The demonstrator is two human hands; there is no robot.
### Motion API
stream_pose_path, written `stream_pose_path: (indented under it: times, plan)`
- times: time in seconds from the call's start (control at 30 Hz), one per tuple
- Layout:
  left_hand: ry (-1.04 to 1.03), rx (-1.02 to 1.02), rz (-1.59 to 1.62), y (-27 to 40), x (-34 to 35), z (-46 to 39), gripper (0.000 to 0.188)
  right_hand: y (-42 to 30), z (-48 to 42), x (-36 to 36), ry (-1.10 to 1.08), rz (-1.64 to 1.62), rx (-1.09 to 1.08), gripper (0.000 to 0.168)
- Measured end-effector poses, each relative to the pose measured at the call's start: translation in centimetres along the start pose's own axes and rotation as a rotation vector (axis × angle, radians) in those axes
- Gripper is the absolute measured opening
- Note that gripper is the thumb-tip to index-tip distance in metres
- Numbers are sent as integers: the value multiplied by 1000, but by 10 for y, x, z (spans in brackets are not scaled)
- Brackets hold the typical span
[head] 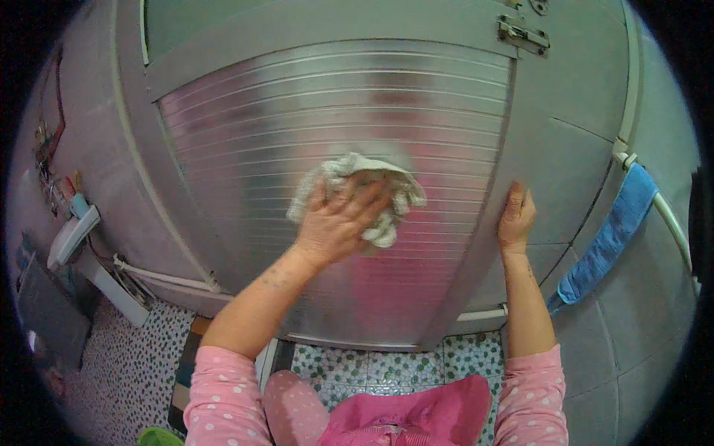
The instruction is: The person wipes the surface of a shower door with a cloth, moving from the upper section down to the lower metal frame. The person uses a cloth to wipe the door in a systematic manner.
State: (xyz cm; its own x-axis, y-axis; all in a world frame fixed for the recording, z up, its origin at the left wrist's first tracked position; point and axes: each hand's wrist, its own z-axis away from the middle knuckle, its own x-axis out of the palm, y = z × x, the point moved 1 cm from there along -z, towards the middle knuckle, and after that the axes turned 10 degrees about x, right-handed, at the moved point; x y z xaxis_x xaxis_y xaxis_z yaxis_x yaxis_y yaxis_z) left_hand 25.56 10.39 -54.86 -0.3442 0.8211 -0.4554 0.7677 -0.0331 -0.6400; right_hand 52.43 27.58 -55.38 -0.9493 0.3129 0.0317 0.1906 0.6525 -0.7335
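A crumpled whitish cloth [385, 231] lies pressed flat under my left hand [346, 217], against the ribbed metal panel of a door [268, 184]. The fingers are spread over the cloth and slightly blurred. My right hand [516, 217] grips the door's right edge [485, 223], thumb up, at about the height of the cloth. A metal bolt latch [523, 36] sits at the door's upper right corner. Pink shapes are reflected in the panel.
A blue cloth [611, 240] hangs over a pale pipe [672, 217] on the tiled wall at right. At left are cables, a white fixture [72, 237] and a dark board [53, 312]. A green plastic container [159, 436] stands on the pebble-patterned floor [134, 357].
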Motion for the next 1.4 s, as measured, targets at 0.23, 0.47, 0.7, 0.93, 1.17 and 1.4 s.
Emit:
stream_pose_path:
  times: [0.23, 0.47, 0.7, 0.93, 1.17, 1.4]
  plan:
    - [110, -164, -139, -115, -12, 121, 70, 4, -2, 3, -21, -78, -12, 66]
    - [126, -478, -277, -155, -7, 157, 69, -2, 2, 2, -14, 1, -1, 64]
    - [352, -242, -223, -97, -23, 8, 49, 7, -2, 3, 59, -21, -72, 57]
    - [275, -75, -72, -22, -31, -115, 69, -1, 2, 1, -29, 45, 41, 39]
    - [259, 43, -7, 22, -30, -176, 80, -5, 2, 6, -20, -46, -56, 37]
    - [226, 197, -49, -30, -44, -145, 82, 12, -4, -3, -68, -15, 13, 62]
